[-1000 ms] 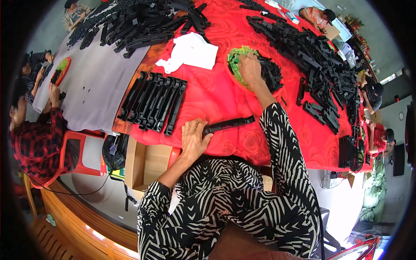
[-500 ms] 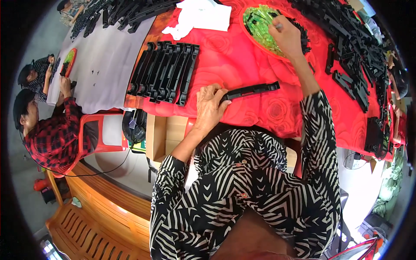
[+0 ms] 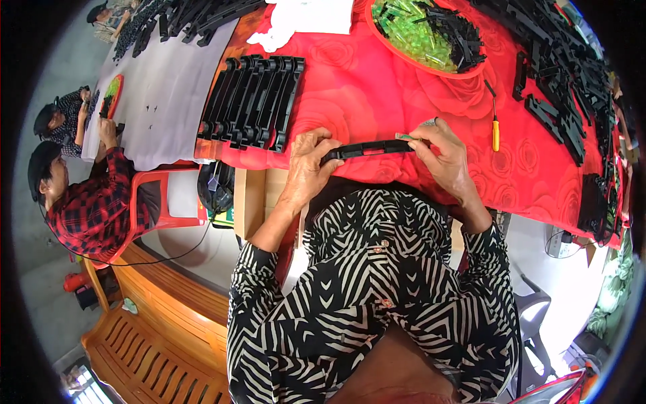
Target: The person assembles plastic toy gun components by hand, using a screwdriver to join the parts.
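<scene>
My left hand [image 3: 308, 165] is closed round the left end of a long, narrow black plastic bar [image 3: 378, 147] with slots along it, above the red tablecloth's near edge. At the bar's right end, my right hand [image 3: 449, 161] pinches a small green plastic piece [image 3: 404, 137] between thumb and forefinger, against or just over the bar. Whether the piece sits in the bar cannot be seen. Several similar black bars [image 3: 252, 101] lie side by side to the left. Beyond my hands stands a round orange tray [image 3: 405, 59] with translucent green pieces and small black parts.
A yellow-handled screwdriver [image 3: 496, 135] lies right of my hands. Heaped black plastic parts [image 3: 555, 94] cover the far right. White cloth [image 3: 316, 17] lies at the back. A person in a red checked shirt [image 3: 94, 209] sits at the grey-covered table [image 3: 161, 87] on the left.
My right hand has come back from the tray to the bar, now with a green piece in its fingers. The left hand has shifted slightly left with the bar. The screwdriver has come into sight.
</scene>
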The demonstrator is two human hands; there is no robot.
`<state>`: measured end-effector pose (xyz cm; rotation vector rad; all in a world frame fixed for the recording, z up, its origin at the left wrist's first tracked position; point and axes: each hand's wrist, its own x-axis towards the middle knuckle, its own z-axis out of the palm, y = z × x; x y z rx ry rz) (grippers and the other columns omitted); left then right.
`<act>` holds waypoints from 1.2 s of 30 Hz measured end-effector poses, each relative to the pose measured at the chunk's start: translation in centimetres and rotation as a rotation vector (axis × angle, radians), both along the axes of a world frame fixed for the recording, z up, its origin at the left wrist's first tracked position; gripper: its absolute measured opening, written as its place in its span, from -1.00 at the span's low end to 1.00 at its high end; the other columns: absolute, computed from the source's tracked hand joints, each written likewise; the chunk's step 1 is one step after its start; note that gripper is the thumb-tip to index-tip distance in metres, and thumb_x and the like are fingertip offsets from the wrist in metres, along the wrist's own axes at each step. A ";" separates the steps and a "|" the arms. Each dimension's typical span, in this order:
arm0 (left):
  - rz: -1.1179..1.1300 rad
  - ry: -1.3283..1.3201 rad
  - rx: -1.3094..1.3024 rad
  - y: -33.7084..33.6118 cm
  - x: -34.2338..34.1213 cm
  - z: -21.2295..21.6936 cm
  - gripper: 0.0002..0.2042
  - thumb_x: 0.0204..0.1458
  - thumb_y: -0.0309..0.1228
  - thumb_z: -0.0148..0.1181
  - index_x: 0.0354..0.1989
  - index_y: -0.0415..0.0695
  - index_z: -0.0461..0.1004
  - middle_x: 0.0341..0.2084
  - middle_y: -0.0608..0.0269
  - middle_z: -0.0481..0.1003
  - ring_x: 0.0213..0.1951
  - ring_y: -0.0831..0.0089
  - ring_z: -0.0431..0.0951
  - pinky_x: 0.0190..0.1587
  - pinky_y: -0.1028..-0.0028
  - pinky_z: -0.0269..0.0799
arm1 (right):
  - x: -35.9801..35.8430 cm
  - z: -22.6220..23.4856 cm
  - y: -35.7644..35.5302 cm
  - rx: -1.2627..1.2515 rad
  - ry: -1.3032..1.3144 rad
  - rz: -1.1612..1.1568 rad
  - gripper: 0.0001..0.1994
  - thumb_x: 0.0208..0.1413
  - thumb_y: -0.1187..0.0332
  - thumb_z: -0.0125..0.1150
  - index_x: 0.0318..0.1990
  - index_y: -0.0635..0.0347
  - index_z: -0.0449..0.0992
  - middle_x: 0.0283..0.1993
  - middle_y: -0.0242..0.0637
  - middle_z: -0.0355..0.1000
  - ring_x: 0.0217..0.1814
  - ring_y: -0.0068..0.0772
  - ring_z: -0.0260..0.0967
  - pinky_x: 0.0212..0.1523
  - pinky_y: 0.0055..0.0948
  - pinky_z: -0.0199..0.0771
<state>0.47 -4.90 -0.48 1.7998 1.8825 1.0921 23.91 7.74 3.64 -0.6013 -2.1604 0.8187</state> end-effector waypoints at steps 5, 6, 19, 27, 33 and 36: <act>0.014 0.049 -0.005 -0.2 0.0 0.0 -0.64 -0.33 -0.53 0.35 -0.24 -0.11 0.51 -0.13 0.17 0.37 -0.07 0.20 0.32 0.01 0.30 0.22 | -0.9 -0.8 -0.9 0.090 -0.056 -0.023 -0.83 -0.13 0.54 0.26 -0.31 0.26 0.47 -0.40 -0.22 0.32 -0.34 -0.23 0.31 -0.37 -0.37 0.33; 0.014 0.049 -0.007 -0.2 0.0 0.1 -0.64 -0.33 -0.53 0.35 -0.24 -0.11 0.51 -0.13 0.17 0.37 -0.07 0.20 0.32 0.01 0.30 0.22 | -1.1 -0.9 -1.1 0.088 -0.056 -0.024 -0.83 -0.13 0.54 0.26 -0.31 0.26 0.47 -0.40 -0.22 0.32 -0.34 -0.23 0.31 -0.37 -0.37 0.33; -0.007 0.025 -0.098 0.1 0.5 1.5 -0.58 -0.32 -0.47 0.36 -0.17 -0.13 0.47 -0.12 0.10 0.35 -0.04 0.14 0.30 0.01 0.24 0.19 | -2.6 -1.7 -1.3 0.308 -0.185 0.070 -0.70 -0.25 0.63 0.09 -0.24 0.35 0.41 -0.32 -0.15 0.26 -0.32 -0.16 0.24 -0.33 -0.29 0.33; -0.101 0.250 0.085 1.0 2.2 2.1 -0.58 -0.29 -0.35 0.37 -0.17 -0.11 0.45 -0.09 0.15 0.34 -0.09 0.17 0.32 -0.06 0.25 0.22 | -2.9 -0.9 -1.0 0.256 -0.256 0.108 -0.77 -0.22 0.58 0.10 -0.29 0.29 0.41 -0.39 -0.21 0.22 -0.33 -0.21 0.24 -0.33 -0.31 0.31; -0.121 0.329 0.052 1.3 2.3 1.6 -0.62 -0.27 -0.36 0.35 -0.21 -0.14 0.46 -0.12 0.18 0.35 -0.12 0.19 0.33 -0.10 0.27 0.23 | -3.6 -1.3 -0.6 0.131 -0.245 0.093 -0.84 -0.15 0.52 0.18 -0.34 0.23 0.41 -0.41 -0.23 0.22 -0.34 -0.20 0.23 -0.33 -0.31 0.29; -0.114 0.323 0.025 1.3 2.4 1.9 -0.67 -0.25 -0.36 0.35 -0.26 -0.15 0.47 -0.15 0.18 0.38 -0.15 0.19 0.37 -0.13 0.27 0.25 | -3.9 -1.0 -0.7 0.040 -0.236 0.062 -0.86 -0.14 0.49 0.21 -0.37 0.21 0.41 -0.42 -0.24 0.23 -0.35 -0.19 0.23 -0.33 -0.31 0.29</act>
